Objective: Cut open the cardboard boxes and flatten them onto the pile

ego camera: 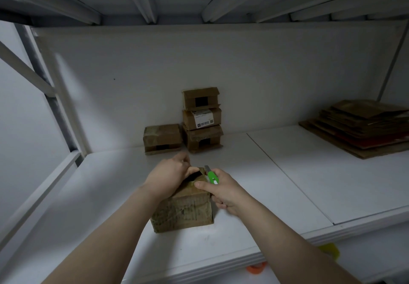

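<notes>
Box [183, 210] sits dead centre on the shelf [309, 173], right under both hands and close to the front edge. Left hand [170, 175] is over the top from the left side, fingers curled round the flap [200, 172] at the far edge, which looks lifted a bit. Right hand [223, 192] is clenched round the green cutter [212, 176], thumb laid flat on the box top, other fingers down the right side. The cutter pts away from the person, twd the back wall, its tip at the far right top corner just beside the flap. Can't tell how far the blade is out. So the key relation: the cutter runs front-to-back along the box's right top edge, w/ the left hand's fingers close to the tip. My read is the next cut or pull needs those fingers kept off the line. The top looks partly opened, sides taped, not flat yet. The pile [363, 129] of flat cardboard lies well to the right and further back, so the right hand is nearer, but it's busy w/ the cutter. Behind the box, a stack [202, 119] of three more boxes against the wall, plus a single box [162, 136] just to its left, waiting.
</notes>
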